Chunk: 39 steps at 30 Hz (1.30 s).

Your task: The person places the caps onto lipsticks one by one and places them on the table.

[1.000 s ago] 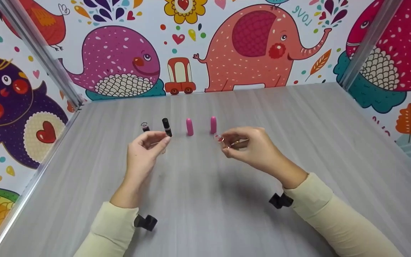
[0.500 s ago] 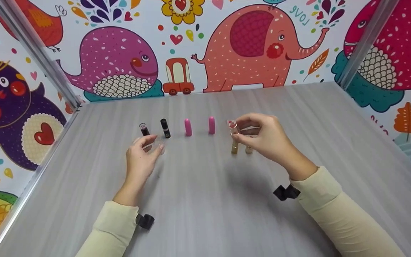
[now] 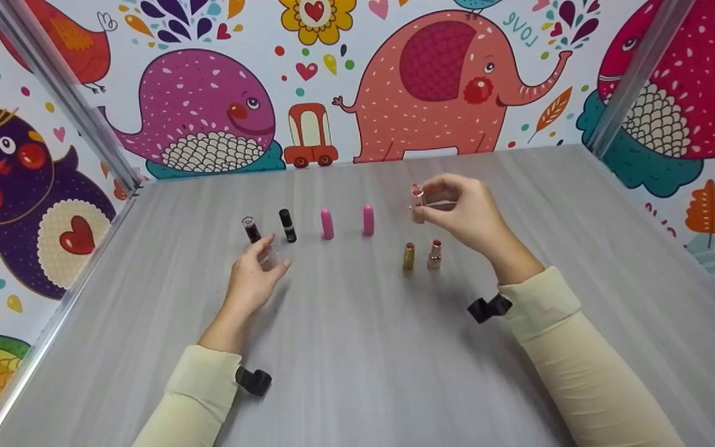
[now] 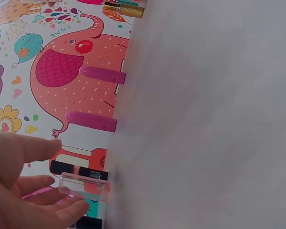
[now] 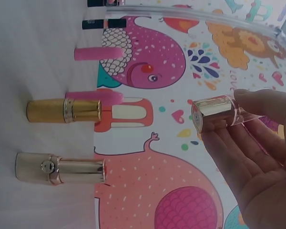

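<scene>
My right hand point(image 3: 466, 205) pinches a small lipstick point(image 3: 418, 202) between thumb and fingers, lifted above the table. In the right wrist view this lipstick point(image 5: 214, 112) shows a shiny gold part and a clear part nearer the palm. My left hand point(image 3: 252, 276) has its thumb and fingers spread apart around a clear, box-like piece point(image 4: 83, 186) standing on the table. No finger appears to grip that piece. Right behind it stands a black lipstick tube point(image 3: 287, 225), with a dark, clear-topped tube point(image 3: 251, 230) to its left.
Two pink tubes point(image 3: 327, 224) stand upright between the hands. Nearer me, below the right hand, stand a gold lipstick point(image 3: 409, 256) and a pale gold lipstick point(image 3: 435, 254). A patterned wall point(image 3: 345, 74) closes the table's back edge.
My right hand has carried its lipstick right and farther back, uncovering the two gold ones. My left thumb and fingers have spread apart, letting go of the clear piece.
</scene>
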Motion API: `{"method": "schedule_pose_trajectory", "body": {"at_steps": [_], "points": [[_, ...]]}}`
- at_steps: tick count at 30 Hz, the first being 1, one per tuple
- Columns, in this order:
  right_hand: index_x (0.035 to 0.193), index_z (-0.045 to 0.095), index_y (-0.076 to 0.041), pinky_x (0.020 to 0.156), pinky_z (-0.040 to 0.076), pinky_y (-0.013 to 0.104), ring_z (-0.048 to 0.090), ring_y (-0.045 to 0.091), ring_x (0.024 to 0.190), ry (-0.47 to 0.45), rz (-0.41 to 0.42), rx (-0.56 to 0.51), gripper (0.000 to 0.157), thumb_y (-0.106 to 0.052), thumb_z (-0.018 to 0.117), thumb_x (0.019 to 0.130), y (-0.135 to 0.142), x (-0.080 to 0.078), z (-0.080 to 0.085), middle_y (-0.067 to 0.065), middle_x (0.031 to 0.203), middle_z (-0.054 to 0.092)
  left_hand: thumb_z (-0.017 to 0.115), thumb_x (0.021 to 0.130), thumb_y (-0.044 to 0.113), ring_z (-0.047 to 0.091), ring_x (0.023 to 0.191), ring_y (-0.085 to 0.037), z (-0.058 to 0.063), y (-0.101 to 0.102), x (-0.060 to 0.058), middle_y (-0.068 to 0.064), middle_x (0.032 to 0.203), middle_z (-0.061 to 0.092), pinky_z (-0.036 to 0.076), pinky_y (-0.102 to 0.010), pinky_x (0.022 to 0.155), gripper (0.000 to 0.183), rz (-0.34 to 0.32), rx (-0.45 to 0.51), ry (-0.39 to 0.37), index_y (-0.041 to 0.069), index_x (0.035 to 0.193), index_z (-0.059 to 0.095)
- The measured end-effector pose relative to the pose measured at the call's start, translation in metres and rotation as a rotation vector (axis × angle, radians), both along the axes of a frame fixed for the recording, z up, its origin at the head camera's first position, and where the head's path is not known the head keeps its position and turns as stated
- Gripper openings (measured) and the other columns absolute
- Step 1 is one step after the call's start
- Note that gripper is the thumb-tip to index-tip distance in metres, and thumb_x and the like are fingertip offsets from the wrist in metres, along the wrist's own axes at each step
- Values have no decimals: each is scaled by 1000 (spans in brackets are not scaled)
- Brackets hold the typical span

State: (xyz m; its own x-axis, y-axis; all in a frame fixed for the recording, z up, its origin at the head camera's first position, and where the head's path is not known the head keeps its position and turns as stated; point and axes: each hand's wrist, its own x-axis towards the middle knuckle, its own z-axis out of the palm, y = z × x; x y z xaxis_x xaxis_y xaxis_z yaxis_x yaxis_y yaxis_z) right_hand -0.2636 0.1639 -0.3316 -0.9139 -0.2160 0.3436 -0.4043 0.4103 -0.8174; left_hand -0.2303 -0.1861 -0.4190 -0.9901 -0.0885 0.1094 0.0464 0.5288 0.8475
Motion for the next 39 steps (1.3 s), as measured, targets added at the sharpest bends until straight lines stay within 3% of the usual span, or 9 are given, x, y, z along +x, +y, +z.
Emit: {"method": "schedule_pose_trajectory", "body": {"at_steps": [6,16,28,39], "points": [[104,68,-16,79,55,28,68,13,87,-50,-30,4,29,-23,80,78,2,-12,-6,-1,96,70,66,86,-1,51,123,-34,-5,3,-2,-23,133,52,45,-38,99,51,6,39,13,-3,134,48],[105,67,-14,79,55,30,66,15,90,-104,-59,40,32,-23,80,78,2,-34,-21,2,99,69,69,80,-4,60,109,-30,-6,7,0,-21,116,63,50,-33,92,39,73,36,45,-3,119,61],[108,67,-10,83,54,34,66,16,93,-195,4,113,32,-19,78,80,8,-59,-44,5,102,69,76,76,2,65,87,-23,-3,6,3,-11,93,67,54,-33,79,25,131,-104,71,3,101,72],[108,66,-13,88,52,36,65,17,95,-234,35,109,35,-23,79,78,13,-74,-57,4,102,68,80,73,1,66,85,-22,-5,3,3,-10,91,71,54,-33,77,26,123,-74,21,5,98,72]]}}
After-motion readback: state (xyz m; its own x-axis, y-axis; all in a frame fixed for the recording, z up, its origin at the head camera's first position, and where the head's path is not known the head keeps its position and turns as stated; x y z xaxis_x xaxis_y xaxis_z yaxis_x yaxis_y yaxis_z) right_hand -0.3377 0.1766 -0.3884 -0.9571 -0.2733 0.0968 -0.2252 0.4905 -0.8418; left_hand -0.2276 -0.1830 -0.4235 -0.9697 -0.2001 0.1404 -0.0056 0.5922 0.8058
